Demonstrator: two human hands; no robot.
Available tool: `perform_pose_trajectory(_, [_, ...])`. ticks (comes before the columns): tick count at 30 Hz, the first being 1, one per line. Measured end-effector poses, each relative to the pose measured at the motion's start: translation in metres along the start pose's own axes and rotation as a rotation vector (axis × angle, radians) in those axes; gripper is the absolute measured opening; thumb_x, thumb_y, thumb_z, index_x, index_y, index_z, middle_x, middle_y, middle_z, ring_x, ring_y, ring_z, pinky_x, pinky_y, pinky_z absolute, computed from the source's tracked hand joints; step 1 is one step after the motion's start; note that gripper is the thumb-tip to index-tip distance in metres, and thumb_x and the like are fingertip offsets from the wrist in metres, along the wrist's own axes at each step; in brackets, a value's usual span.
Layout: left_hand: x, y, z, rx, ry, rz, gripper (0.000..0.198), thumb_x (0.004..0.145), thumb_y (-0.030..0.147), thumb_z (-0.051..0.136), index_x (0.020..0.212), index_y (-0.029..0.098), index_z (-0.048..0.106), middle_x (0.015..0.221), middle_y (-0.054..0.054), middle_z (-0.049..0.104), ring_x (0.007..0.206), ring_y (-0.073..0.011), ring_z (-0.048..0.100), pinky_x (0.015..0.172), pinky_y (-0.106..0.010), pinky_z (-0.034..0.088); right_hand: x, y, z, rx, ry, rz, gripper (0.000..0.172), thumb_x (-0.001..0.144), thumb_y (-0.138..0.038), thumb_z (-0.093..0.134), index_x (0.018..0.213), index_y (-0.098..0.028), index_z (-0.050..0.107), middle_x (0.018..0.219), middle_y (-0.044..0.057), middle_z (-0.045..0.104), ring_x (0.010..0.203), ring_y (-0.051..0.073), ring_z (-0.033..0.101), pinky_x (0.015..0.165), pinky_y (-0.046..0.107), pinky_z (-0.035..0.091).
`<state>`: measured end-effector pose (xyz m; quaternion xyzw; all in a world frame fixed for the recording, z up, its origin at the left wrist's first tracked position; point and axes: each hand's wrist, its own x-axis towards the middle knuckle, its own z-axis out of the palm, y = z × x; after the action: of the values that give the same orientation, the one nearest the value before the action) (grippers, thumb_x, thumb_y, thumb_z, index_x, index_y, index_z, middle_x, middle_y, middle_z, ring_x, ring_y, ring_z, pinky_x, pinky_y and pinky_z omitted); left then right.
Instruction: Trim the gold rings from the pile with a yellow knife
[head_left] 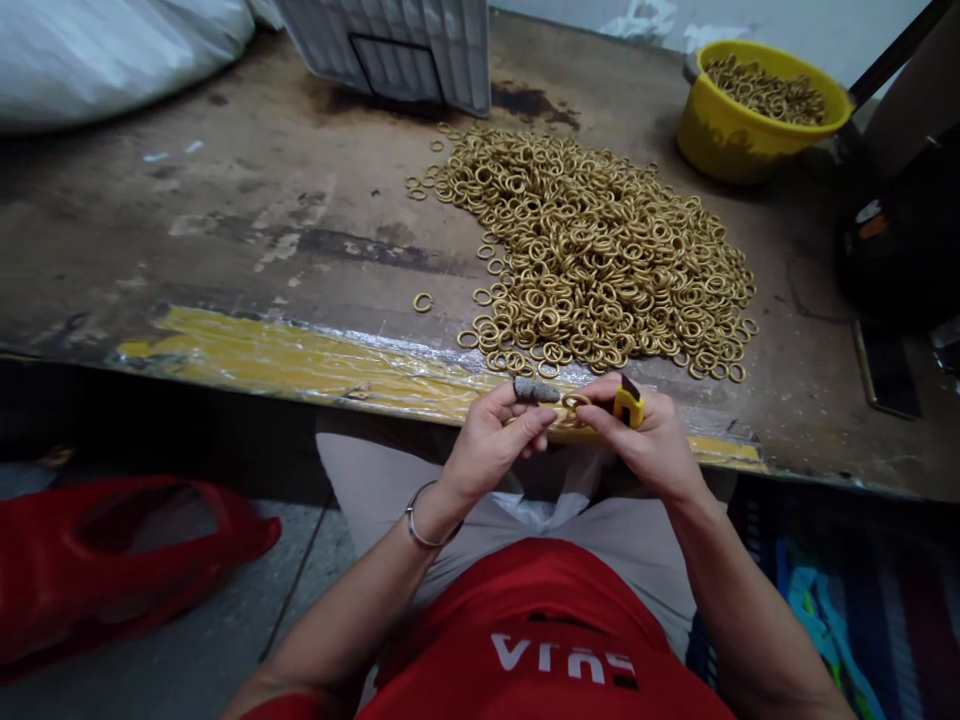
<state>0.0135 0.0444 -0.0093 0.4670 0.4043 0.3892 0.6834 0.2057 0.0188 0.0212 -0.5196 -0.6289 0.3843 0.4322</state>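
Observation:
Just over the table's front edge, my left hand (pixel 487 440) is closed, thumb and fingers drawn together, with a grey wrap (pixel 535 390) around its index finger. What lies between those fingers is too small to make out. My right hand (pixel 660 440) pinches gold rings (pixel 576 402) between thumb and index finger, right beside the left fingertips. A yellow utility knife (pixel 628 408) is also tucked in the right hand; its blade cannot be seen clearly. Behind both hands spreads a large pile of gold rings (pixel 600 250), and one loose ring (pixel 423 302) lies to its left.
At the back right stands a yellow basin (pixel 735 140) filled with rings. A grey plastic crate (pixel 397 50) and a white sack (pixel 112 60) occupy the back left. A phone-like dark slab (pixel 887 368) lies at right. Yellow tape (pixel 262 350) covers the table's front edge; a red stool (pixel 135 570) is below.

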Motion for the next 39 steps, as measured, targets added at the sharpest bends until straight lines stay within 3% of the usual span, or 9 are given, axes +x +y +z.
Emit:
perform_pose_trajectory(4, [0.003, 0.004, 0.005, -0.019, -0.021, -0.021, 0.029, 0.079, 0.041, 0.077, 0.085, 0.014, 0.066, 0.059, 0.002, 0.064, 0.048, -0.0069, 0.052, 0.044, -0.016, 0.037, 0.0, 0.004, 0.002, -0.031, -0.071, -0.046, 0.008, 0.089, -0.025, 0.069, 0.092, -0.022, 0.076, 0.084, 0.001, 0.07, 0.077, 0.015, 0.064, 0.072, 0.027, 0.049])
perform_pose_trajectory(9, [0.002, 0.005, 0.006, -0.079, -0.137, -0.066, 0.026, 0.079, 0.036, 0.077, 0.085, 0.014, 0.066, 0.064, 0.0, 0.068, 0.048, -0.005, 0.051, 0.045, -0.015, 0.037, 0.001, 0.009, 0.003, -0.008, 0.003, -0.019, 0.009, 0.084, -0.025, 0.075, 0.092, -0.022, 0.074, 0.082, -0.001, 0.07, 0.076, 0.015, 0.065, 0.073, 0.028, 0.05])
perform_pose_trajectory(12, [0.0, 0.003, 0.006, -0.13, -0.147, -0.104, 0.026, 0.079, 0.036, 0.078, 0.087, 0.014, 0.066, 0.07, -0.001, 0.07, 0.048, -0.0043, 0.05, 0.043, -0.014, 0.033, 0.001, 0.009, 0.002, -0.033, 0.019, -0.02, 0.011, 0.084, -0.024, 0.075, 0.094, -0.022, 0.072, 0.085, -0.001, 0.07, 0.072, 0.014, 0.063, 0.07, 0.027, 0.05])
perform_pose_trajectory(16, [0.0, 0.003, 0.009, -0.165, -0.063, -0.12, 0.027, 0.076, 0.036, 0.079, 0.086, 0.015, 0.066, 0.075, -0.002, 0.07, 0.05, -0.0044, 0.05, 0.04, -0.013, 0.03, -0.005, 0.008, -0.001, -0.302, 0.111, -0.105, 0.013, 0.092, -0.022, 0.064, 0.104, -0.02, 0.068, 0.1, 0.005, 0.07, 0.083, 0.017, 0.065, 0.075, 0.029, 0.051])
perform_pose_trajectory(19, [0.0, 0.002, 0.012, -0.133, -0.012, -0.098, 0.026, 0.077, 0.036, 0.079, 0.084, 0.015, 0.065, 0.07, 0.001, 0.066, 0.05, -0.0046, 0.05, 0.042, -0.014, 0.032, -0.014, 0.005, -0.001, -0.615, 0.053, -0.151, 0.023, 0.093, -0.012, 0.051, 0.109, -0.018, 0.066, 0.101, 0.009, 0.068, 0.093, 0.021, 0.065, 0.08, 0.031, 0.049])
perform_pose_trajectory(23, [0.001, -0.002, 0.014, -0.055, -0.012, -0.01, 0.022, 0.08, 0.034, 0.077, 0.085, 0.015, 0.066, 0.065, 0.004, 0.059, 0.052, -0.0054, 0.048, 0.048, -0.016, 0.038, -0.021, 0.001, 0.005, -0.948, -0.022, -0.085, 0.03, 0.088, -0.005, 0.045, 0.106, -0.016, 0.067, 0.094, 0.008, 0.067, 0.079, 0.02, 0.063, 0.068, 0.029, 0.043])
perform_pose_trajectory(30, [-0.001, -0.003, 0.01, 0.1, -0.072, 0.108, 0.015, 0.087, 0.029, 0.069, 0.094, 0.016, 0.067, 0.073, 0.003, 0.059, 0.059, -0.0073, 0.048, 0.056, -0.019, 0.042, -0.016, -0.001, 0.01, -1.103, 0.001, -0.065, 0.022, 0.095, -0.011, 0.046, 0.096, -0.017, 0.067, 0.089, 0.008, 0.066, 0.072, 0.018, 0.058, 0.063, 0.029, 0.036])
perform_pose_trajectory(36, [0.005, -0.005, 0.01, 0.154, -0.018, 0.224, 0.014, 0.093, 0.031, 0.062, 0.089, 0.017, 0.061, 0.067, 0.004, 0.054, 0.057, -0.0086, 0.045, 0.058, -0.021, 0.04, 0.007, 0.005, 0.007, -1.142, -0.064, 0.098, 0.023, 0.089, -0.006, 0.048, 0.098, -0.016, 0.068, 0.096, 0.01, 0.07, 0.076, 0.019, 0.061, 0.061, 0.029, 0.032])
perform_pose_trajectory(39, [-0.002, -0.002, 0.006, 0.14, -0.05, 0.233, 0.019, 0.091, 0.033, 0.066, 0.085, 0.017, 0.06, 0.068, 0.003, 0.054, 0.059, -0.0089, 0.047, 0.057, -0.021, 0.039, 0.02, 0.018, -0.012, -1.203, 0.091, 0.376, 0.025, 0.091, -0.007, 0.044, 0.095, -0.012, 0.068, 0.088, 0.014, 0.07, 0.067, 0.02, 0.059, 0.057, 0.03, 0.029])
